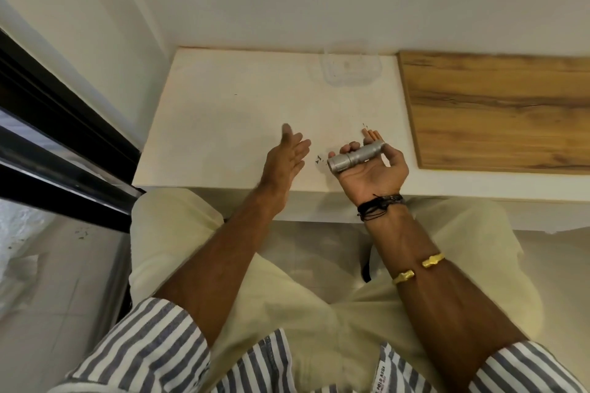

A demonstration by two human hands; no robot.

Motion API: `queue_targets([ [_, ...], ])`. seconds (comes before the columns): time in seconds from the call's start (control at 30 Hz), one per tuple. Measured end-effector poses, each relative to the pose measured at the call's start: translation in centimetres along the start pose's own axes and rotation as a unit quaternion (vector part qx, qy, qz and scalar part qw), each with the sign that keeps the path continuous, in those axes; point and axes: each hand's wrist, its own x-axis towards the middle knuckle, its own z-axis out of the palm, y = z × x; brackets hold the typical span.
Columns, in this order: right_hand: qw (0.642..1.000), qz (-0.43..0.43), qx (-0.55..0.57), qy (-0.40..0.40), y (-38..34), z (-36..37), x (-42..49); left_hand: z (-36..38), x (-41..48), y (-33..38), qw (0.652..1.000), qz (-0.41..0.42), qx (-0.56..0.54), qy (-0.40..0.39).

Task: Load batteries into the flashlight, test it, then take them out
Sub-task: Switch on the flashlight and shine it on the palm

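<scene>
Right hand palm-up, fingers curled round ribbed silver metal cylinder flashlight; left hand flat, fingers spread, empty, above matte white table.

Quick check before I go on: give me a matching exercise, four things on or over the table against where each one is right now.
Things:
1. flashlight
2. batteries
3. clear container
4. left hand

Places or states:
A. at the far edge of the white table, by the wall
B. open and empty, fingers spread over the table
C. lying across the palm of the right hand
D. on the table just beyond the right hand's fingers

Pairs: 1-C, 2-D, 3-A, 4-B
</scene>
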Motion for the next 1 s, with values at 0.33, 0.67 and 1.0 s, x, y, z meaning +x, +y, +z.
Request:
queue_targets([
  [0.33,0.995,0.012,0.084,-0.057,-0.13,0.22,-0.44,0.02,-0.37,0.44,0.98,-0.022,-0.197,-0.014],
  [0.67,0.993,0.019,0.065,-0.095,0.28,-0.04,-0.44,-0.69,-0.15,0.58,0.97,-0.034,-0.236,-0.049],
  [1.0,0.993,0.027,0.098,-0.064,0.12,0.01,-0.56,-0.51,-0.35,0.37,0.977,-0.023,-0.209,-0.042],
])
